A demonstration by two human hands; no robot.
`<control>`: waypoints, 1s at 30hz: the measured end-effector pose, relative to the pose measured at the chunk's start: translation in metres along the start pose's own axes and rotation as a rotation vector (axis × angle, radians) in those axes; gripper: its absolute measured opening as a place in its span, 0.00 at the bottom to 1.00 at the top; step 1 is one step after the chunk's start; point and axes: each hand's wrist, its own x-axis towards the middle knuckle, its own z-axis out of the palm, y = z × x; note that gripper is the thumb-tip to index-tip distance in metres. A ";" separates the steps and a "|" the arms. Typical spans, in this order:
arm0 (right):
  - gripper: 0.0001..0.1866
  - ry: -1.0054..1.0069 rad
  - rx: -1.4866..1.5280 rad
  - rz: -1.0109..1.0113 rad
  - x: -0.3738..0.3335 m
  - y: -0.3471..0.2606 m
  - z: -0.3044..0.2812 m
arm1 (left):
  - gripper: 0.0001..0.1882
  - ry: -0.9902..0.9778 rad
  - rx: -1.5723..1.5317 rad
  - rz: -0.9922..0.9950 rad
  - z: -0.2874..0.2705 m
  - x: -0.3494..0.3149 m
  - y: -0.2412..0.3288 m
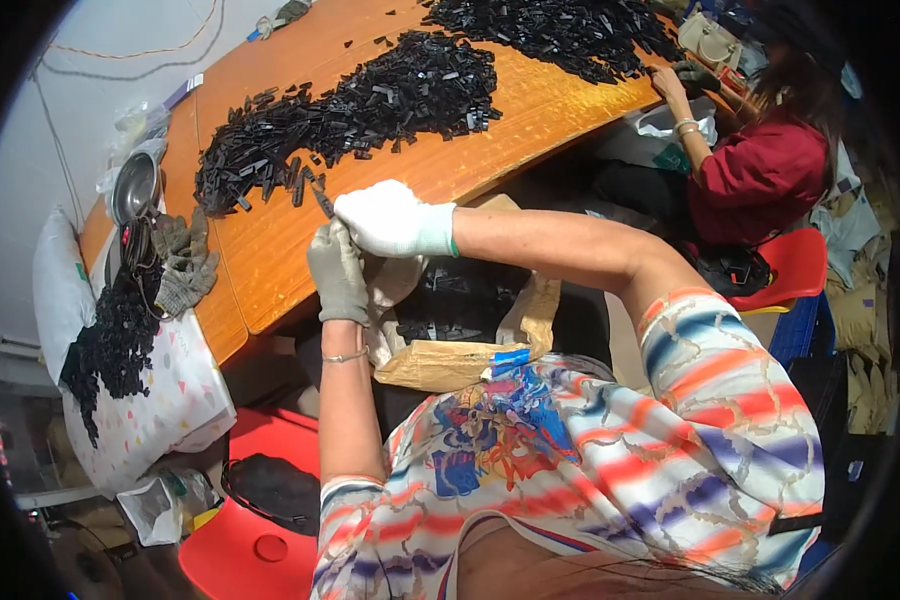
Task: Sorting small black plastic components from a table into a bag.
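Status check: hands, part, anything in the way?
Left hand, right hand both gloved, pinching one small black part at table edge. Black parts pile just beyond. Open carton below hands.

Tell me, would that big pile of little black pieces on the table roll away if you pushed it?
Probably not. The black pieces look flat and stick-shaped, so they would likely slide and spread rather than roll. Each seems light: the right hand and left hand hold one between them by the fingertips. The smooth wooden table may let them skid easily.
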 end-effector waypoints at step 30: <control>0.10 0.120 -0.067 0.112 0.030 0.091 -0.004 | 0.12 -0.062 0.796 0.481 -0.016 -0.023 0.000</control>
